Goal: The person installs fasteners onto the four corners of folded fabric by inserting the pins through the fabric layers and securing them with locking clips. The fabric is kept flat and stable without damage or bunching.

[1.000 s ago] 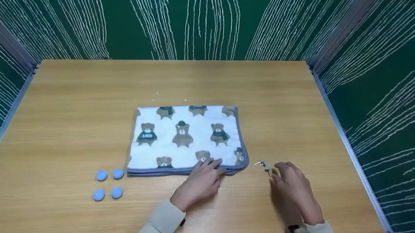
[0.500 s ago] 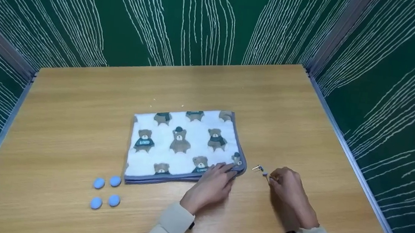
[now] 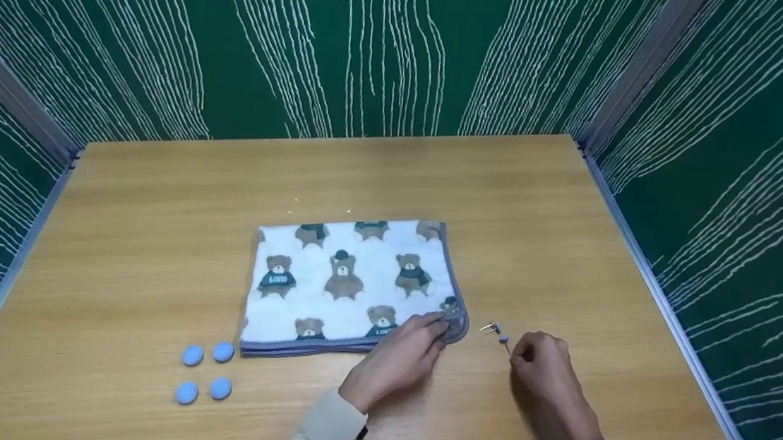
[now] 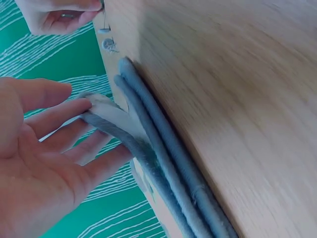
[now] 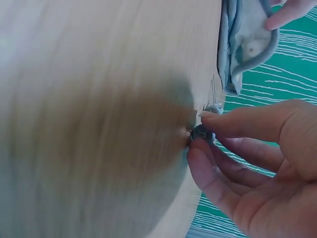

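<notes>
A folded white blanket (image 3: 350, 287) with brown bears and a grey-blue border lies at mid-table. My left hand (image 3: 400, 362) rests at its front edge near the right corner. In the left wrist view its fingers (image 4: 101, 166) extend along the lifted border of the top layer, while the thumb stays apart. Right of the blanket, my right hand (image 3: 548, 375) pinches a small pin with a round head (image 5: 202, 133) between thumb and index finger, close to the tabletop. Another pin with thin metal prongs (image 3: 490, 326) lies just beyond. The pins' exact shapes are blurred.
Several round light-blue caps (image 3: 220, 388) stand grouped on the wooden table (image 3: 112, 252), left of the blanket's front corner. Small white specks (image 3: 296, 200) lie behind the blanket. Green, white-striped panels (image 3: 448, 55) enclose the back and sides.
My left hand has slid right along the blanket's front edge toward the corner. The right hand's thumb and index finger have closed on a pin. The head view has shifted slightly.
</notes>
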`<state>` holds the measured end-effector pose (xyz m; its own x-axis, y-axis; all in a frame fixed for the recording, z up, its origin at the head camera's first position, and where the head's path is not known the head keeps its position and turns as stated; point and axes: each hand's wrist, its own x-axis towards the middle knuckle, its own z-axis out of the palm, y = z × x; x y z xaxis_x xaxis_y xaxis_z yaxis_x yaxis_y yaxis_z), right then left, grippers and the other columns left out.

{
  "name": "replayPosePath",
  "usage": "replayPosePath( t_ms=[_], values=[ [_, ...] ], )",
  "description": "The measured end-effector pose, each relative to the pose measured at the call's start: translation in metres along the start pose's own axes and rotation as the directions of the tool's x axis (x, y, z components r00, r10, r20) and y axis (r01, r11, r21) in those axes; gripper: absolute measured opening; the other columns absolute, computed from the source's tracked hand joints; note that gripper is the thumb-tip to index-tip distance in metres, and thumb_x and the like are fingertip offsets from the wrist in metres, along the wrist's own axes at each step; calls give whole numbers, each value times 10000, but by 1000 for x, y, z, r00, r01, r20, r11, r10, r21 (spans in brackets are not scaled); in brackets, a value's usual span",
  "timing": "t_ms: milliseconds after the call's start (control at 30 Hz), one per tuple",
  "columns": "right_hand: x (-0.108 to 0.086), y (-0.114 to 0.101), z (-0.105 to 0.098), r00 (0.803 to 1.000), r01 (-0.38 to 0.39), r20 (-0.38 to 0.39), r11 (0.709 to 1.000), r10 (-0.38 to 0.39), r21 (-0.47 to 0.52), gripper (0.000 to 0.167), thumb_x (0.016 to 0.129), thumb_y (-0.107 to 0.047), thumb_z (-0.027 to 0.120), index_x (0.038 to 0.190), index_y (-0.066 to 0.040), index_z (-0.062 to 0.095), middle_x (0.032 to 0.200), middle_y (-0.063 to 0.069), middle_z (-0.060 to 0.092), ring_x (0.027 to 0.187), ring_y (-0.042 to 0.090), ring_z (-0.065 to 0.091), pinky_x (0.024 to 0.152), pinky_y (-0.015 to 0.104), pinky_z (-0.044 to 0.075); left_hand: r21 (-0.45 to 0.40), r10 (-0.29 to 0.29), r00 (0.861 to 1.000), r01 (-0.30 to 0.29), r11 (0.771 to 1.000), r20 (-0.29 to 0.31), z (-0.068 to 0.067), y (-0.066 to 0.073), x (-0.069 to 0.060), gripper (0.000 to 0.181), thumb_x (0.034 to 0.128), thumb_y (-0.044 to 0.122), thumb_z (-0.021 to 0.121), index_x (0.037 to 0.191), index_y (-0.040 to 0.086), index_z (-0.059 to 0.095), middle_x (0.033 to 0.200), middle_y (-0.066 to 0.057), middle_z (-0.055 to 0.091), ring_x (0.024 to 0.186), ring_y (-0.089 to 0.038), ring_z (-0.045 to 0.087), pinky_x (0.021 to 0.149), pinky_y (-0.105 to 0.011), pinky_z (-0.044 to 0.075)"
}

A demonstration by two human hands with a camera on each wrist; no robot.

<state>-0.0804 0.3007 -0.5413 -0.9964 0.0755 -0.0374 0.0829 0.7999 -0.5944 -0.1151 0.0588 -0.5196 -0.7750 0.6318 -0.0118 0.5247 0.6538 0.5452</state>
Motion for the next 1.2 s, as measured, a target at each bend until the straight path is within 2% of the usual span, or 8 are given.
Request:
replayPosePath(
  t_ms=[100,267,433,533,767,867,1033,1200],
  values=[
    [-1,1,1,1000,-2,-4,1000,2,-3,110,755,96,637,731,-11,648,755,85,601,712,209,558,572,296,494,-27,4,1000,-4,1000,-13,-1,-1,-1,348,986,160,481,1312,62,554,1380,-71,487,1258,-189,453,1031,-309,388],
    [-4,1,2,1000,-8,-27,1000,8,4,130,744,101,598,707,-6,660,755,108,601,703,216,560,546,278,480,-42,40,998,-43,998,-53,-2,-5,-2,326,974,128,480,1273,46,583,1343,-74,518,1228,-181,479,1012,-304,408],
    [-5,-1,2,995,-100,-13,993,101,68,124,763,76,569,728,-16,644,684,69,590,562,159,540,443,236,426,-88,20,999,-22,996,-29,-5,-6,-4,338,979,125,463,1292,63,570,1364,-58,501,1257,-175,452,1031,-315,389],
    [-5,-3,2,992,-121,-7,988,122,93,109,774,64,575,745,-20,639,666,61,577,514,140,518,413,228,398,-107,8,1000,-11,994,-21,-6,-7,-5,344,983,129,456,1305,68,561,1381,-56,487,1278,-176,431,1043,-317,374],
    [-4,-8,0,991,-132,3,986,133,106,80,797,54,606,827,1,658,810,94,609,692,190,543,502,228,438,-138,7,999,-11,990,-32,-9,-8,-7,359,985,126,443,1325,64,542,1398,-56,471,1299,-182,409,1060,-316,350],
    [-4,-13,-1,992,-122,-20,986,126,116,80,804,38,624,853,0,674,830,91,621,743,206,538,542,230,445,-149,12,999,-18,989,-42,-11,-9,-7,359,982,117,445,1322,57,543,1395,-57,473,1300,-180,407,1065,-314,342],
    [-5,-19,-1,994,-57,-89,992,67,117,79,793,21,652,844,-8,705,790,73,646,711,193,544,557,221,450,-141,17,998,-26,990,-64,-14,-10,-7,358,977,118,456,1317,53,546,1386,-57,480,1296,-176,412,1063,-310,345],
    [-6,-24,0,991,-19,-130,987,40,158,78,780,11,660,819,-24,718,763,63,654,714,183,572,597,217,469,-124,29,996,-40,991,-89,-16,-11,-7,350,980,121,457,1311,59,553,1374,-55,493,1289,-173,421,1060,-306,349]
  ],
)
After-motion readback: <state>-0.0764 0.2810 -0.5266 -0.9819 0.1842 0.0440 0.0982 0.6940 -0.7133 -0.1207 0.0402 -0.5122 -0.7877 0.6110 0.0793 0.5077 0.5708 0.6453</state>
